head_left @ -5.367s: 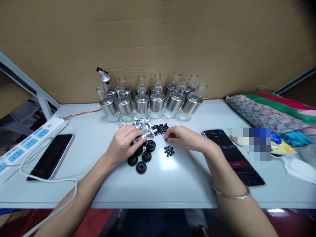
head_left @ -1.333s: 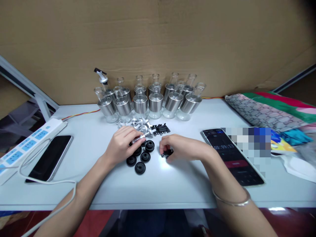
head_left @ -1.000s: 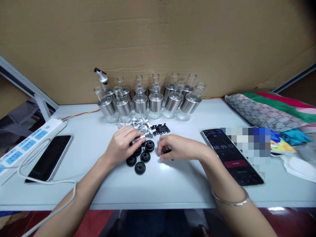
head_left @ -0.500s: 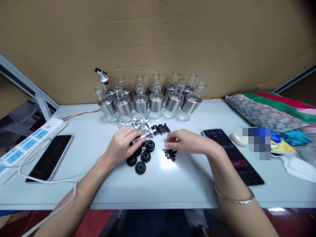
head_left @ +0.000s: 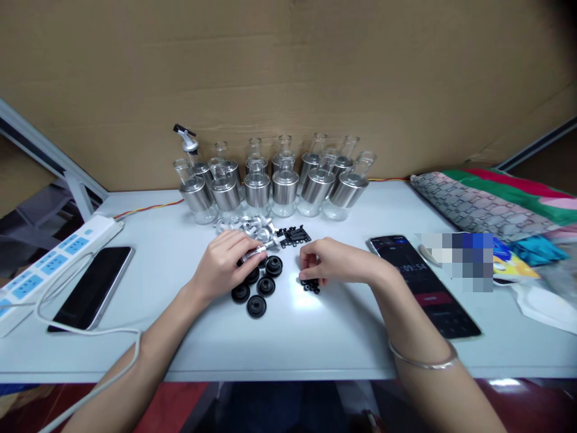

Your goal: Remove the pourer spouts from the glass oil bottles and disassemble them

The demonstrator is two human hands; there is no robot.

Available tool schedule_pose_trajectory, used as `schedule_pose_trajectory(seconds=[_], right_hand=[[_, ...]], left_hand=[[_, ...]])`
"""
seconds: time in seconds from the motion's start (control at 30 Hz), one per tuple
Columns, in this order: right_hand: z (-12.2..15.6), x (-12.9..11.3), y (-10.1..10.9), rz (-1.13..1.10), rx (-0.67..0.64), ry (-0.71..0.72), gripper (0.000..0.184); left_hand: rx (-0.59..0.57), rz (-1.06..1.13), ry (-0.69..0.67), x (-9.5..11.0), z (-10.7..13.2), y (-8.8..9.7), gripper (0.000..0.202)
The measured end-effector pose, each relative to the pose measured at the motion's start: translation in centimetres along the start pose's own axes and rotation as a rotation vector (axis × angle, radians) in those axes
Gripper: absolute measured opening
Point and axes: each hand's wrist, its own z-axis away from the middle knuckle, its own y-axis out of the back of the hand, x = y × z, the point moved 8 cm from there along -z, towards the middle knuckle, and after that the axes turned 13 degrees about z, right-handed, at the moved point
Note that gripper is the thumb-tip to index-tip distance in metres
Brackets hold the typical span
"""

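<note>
The left hand [head_left: 228, 257] has a silver pourer spout [head_left: 269, 245] in its closed grip. The right hand [head_left: 325, 260] bends over little black rings [head_left: 311, 288]; I can't tell its grip.

Silver spout [head_left: 272, 244] slanted; black rings [head_left: 311, 288] clustered

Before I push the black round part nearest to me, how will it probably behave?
The black round part lies flat, so it should slide rather than tip. The table looks smooth, so a light push may suffice. On edge, its circular outline could let it roll.
</note>
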Motion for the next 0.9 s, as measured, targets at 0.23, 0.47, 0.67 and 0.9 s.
schedule_pose_trajectory(seconds=[0.23, 0.47, 0.67, 0.9], right_hand=[[0.1, 0.1, 0.0, 0.014, -0.001, 0.014, 0.022], [0.5, -0.6, 0.0, 0.263, 0.0, 0.073, 0.053], [0.3, -0.2, -0.2, 0.216, -0.007, 0.053, 0.047], [0.7, -0.6, 1.8, 0.077, 0.162, 0.083, 0.032]], left_hand=[[-0.002, 0.009, 0.002, -0.1, 0.0, 0.0, 0.007], [0.04, 0.032, 0.008, -0.1, -0.1, 0.5, 0.006], [0.131, 0.089, 0.165, -0.9, -0.2, 1.4, 0.005], [0.319, 0.429, 0.565, -4.0, 1.2, 1.9, 0.018]])
